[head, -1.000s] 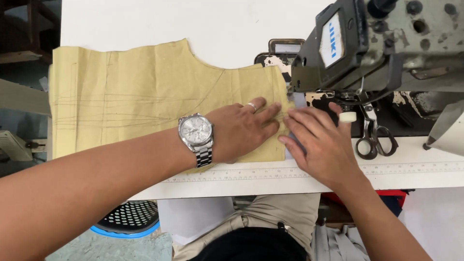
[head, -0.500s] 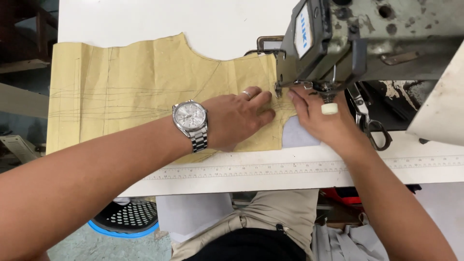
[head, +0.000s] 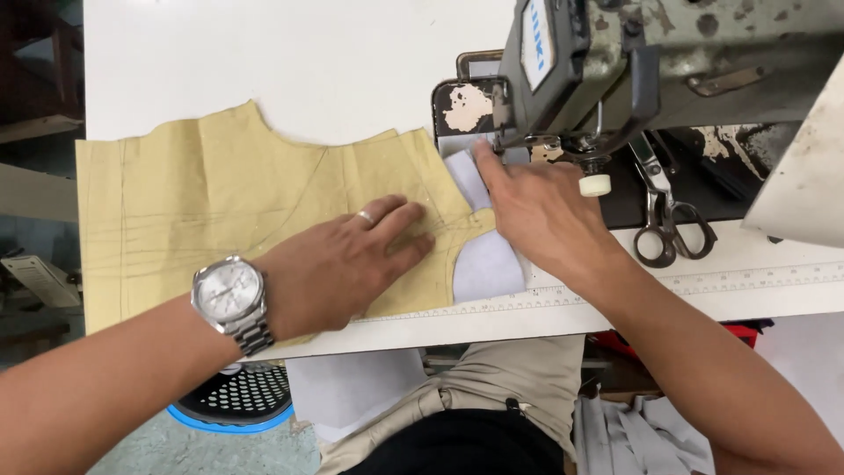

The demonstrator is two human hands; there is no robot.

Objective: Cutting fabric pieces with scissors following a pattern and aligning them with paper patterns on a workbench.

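My right hand has slid the pale lining piece to the needle; left hand stays flat, open, pinning the tan cut fabric panel.

One label shows: a white upright rectangle with blue lettering, on the grey-green sewing machine head's end face, above the needle area.

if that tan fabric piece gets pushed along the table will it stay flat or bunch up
The tan fabric piece is thin and lies limp, so it probably bunches if pushed from one edge. The left hand lies flat on it, likely to keep it smooth on the white table.
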